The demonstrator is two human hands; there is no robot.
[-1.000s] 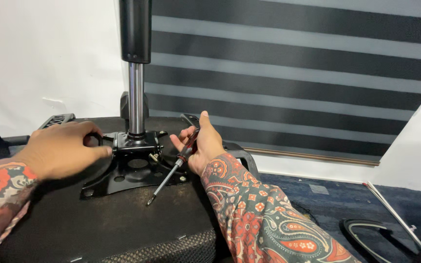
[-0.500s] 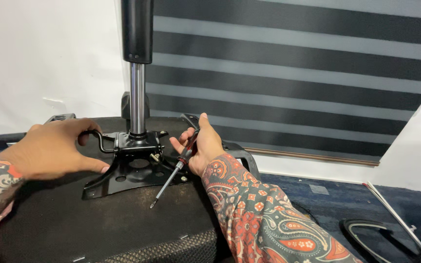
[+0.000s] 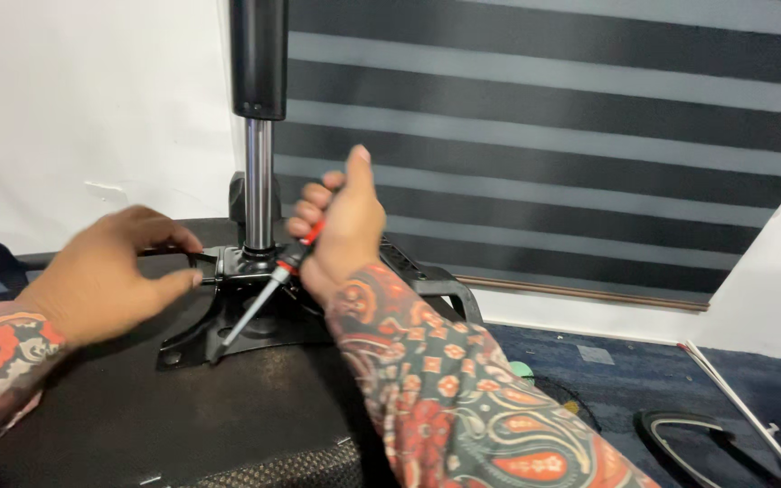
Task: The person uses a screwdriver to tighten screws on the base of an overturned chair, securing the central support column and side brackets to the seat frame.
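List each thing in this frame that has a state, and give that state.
Screwdriver: held in right hand, tilted, tip down at the plate.
Plate: lying on the upturned seat, left hand at its lever.
Gas cylinder: upright, standing in the plate.
Blind: lowered over the window.
Armrest: attached, beside the right forearm.
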